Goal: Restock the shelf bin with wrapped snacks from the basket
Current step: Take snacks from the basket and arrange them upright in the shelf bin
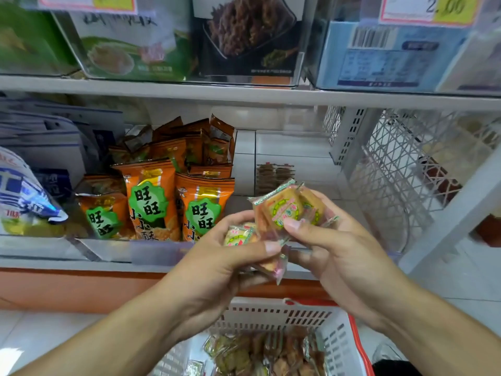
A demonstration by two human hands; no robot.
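Both hands, left hand (217, 256) and right hand (333, 240), are pinching wrapped snacks (282, 210). Slippery wrappers are risking a drop toward the basket (336, 337) at six o'clock.

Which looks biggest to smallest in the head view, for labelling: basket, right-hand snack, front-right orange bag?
1. basket, partly cut off by the frame
2. front-right orange bag
3. right-hand snack, though nearer the camera, so true size is unsure

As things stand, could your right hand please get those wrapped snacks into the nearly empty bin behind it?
Probably yes. The right hand holds wrapped snacks just in front of the white bin, whose open top looks unobstructed; only a few snacks sit at its back. The left hand also grips the bundle.
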